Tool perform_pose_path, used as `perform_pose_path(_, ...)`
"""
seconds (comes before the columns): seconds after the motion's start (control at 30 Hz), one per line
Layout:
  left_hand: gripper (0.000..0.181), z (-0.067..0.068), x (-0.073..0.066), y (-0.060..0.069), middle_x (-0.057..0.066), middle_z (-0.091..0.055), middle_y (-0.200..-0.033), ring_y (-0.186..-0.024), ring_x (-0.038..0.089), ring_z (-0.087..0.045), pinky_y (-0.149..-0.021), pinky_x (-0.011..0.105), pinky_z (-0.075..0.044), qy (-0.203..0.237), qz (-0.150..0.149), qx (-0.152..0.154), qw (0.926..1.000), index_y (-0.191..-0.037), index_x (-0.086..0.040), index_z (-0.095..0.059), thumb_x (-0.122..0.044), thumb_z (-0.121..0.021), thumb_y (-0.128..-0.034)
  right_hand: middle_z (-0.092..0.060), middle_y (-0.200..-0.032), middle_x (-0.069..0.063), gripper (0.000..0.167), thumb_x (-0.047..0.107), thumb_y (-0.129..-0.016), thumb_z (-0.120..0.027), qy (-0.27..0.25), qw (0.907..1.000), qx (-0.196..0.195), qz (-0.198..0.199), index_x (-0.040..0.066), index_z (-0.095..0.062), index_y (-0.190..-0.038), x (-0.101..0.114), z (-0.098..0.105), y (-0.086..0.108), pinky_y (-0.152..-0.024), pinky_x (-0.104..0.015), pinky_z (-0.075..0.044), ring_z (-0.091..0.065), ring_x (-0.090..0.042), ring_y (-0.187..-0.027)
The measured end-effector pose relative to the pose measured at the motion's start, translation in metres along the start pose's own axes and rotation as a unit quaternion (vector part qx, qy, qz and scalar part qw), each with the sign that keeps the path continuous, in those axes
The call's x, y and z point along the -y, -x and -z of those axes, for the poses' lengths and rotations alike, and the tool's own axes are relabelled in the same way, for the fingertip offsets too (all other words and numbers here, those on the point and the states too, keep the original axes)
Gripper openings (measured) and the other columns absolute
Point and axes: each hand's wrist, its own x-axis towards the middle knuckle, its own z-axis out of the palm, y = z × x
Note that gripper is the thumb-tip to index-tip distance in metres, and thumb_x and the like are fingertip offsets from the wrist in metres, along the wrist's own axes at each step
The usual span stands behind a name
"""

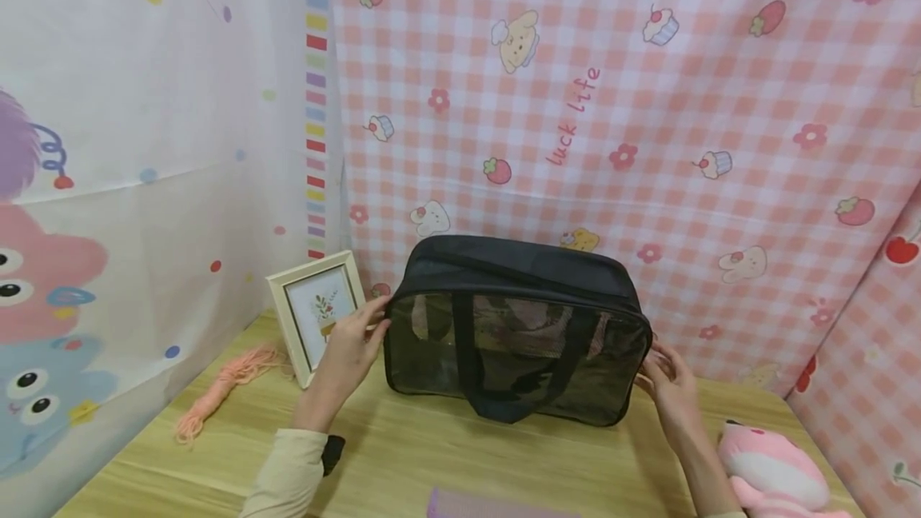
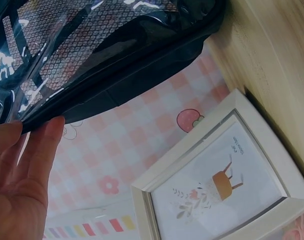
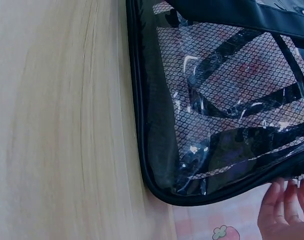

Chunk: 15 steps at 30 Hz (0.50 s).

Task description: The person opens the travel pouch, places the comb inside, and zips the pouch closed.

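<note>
A black see-through zip bag (image 1: 518, 326) stands upright on the wooden table, its dark handle strap hanging down the clear front. Mesh shows through the plastic in both wrist views. At the bag's upper left edge, my left hand (image 1: 351, 350) pinches the rim between thumb and fingers; the left wrist view shows this left hand (image 2: 24, 175) close up. My right hand (image 1: 671, 382) holds the opposite side, its fingers at the right edge. In the right wrist view only the fingertips of that right hand (image 3: 287, 207) show against the bag's side (image 3: 141, 125).
A cream picture frame (image 1: 316, 314) stands left of the bag, with a bundle of peach yarn (image 1: 226, 390) beside it. At the right front lies a pink plush toy (image 1: 773, 466). A purple mesh item (image 1: 496, 504) lies at the near edge. Patterned cloths hang behind.
</note>
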Motion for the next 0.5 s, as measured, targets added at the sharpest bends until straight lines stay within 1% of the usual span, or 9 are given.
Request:
perform_pose_path(0.07,0.038,0.0,-0.001,0.0,0.022,-0.064,-0.109,-0.085,0.029,-0.068,-0.063,0.028,-0.057,0.002,0.002,-0.001,1.0,-0.119,0.006,-0.059,0.012,-0.066,-0.0824,-0.06,-0.096,0.007,0.024,0.012,-0.097,-0.054,-0.009,0.9998,-0.02,0.003,0.009,-0.05,-0.12,0.0,-0.001,0.0,-0.076,-0.02,-0.053,-0.061,-0.006,-0.085)
perform_pose_path(0.17,0.037,0.0,-0.002,0.0,0.022,-0.065,-0.107,-0.084,0.029,-0.068,-0.062,0.028,-0.057,0.0,0.001,-0.003,1.0,-0.118,0.006,-0.059,0.012,-0.066,-0.0826,-0.062,-0.093,0.005,0.02,0.009,-0.096,-0.056,-0.025,0.9991,-0.033,0.006,0.006,-0.055,-0.115,0.001,-0.002,0.0,-0.077,-0.02,-0.053,-0.061,-0.007,-0.083)
perform_pose_path(0.3,0.037,0.0,-0.002,0.001,0.022,-0.065,-0.107,-0.083,0.029,-0.068,-0.062,0.029,-0.057,-0.003,-0.001,-0.003,1.0,-0.118,0.006,-0.059,0.012,-0.066,-0.0823,-0.063,-0.09,0.003,0.011,0.006,-0.095,-0.057,-0.062,0.997,-0.043,0.012,0.01,-0.065,-0.102,0.004,-0.002,0.002,-0.076,-0.019,-0.053,-0.062,-0.007,-0.08)
perform_pose_path(0.4,0.038,0.0,-0.001,0.001,0.022,-0.064,-0.107,-0.083,0.029,-0.068,-0.062,0.029,-0.058,-0.004,-0.008,-0.006,0.9999,-0.118,0.007,-0.059,0.013,-0.066,-0.0814,-0.065,-0.087,0.002,0.017,0.002,-0.094,-0.057,-0.086,0.9946,-0.054,0.02,0.013,-0.07,-0.091,0.008,-0.001,0.002,-0.073,-0.018,-0.054,-0.063,-0.007,-0.076)
perform_pose_path(0.5,0.039,0.0,0.0,0.001,0.022,-0.064,-0.108,-0.082,0.028,-0.067,-0.062,0.029,-0.057,-0.007,-0.016,-0.008,0.9998,-0.119,0.007,-0.059,0.013,-0.067,-0.0808,-0.066,-0.085,0.0,0.021,0.0,-0.093,-0.056,-0.095,0.9935,-0.058,0.024,0.013,-0.072,-0.087,0.011,0.0,0.002,-0.073,-0.019,-0.054,-0.064,-0.008,-0.075)
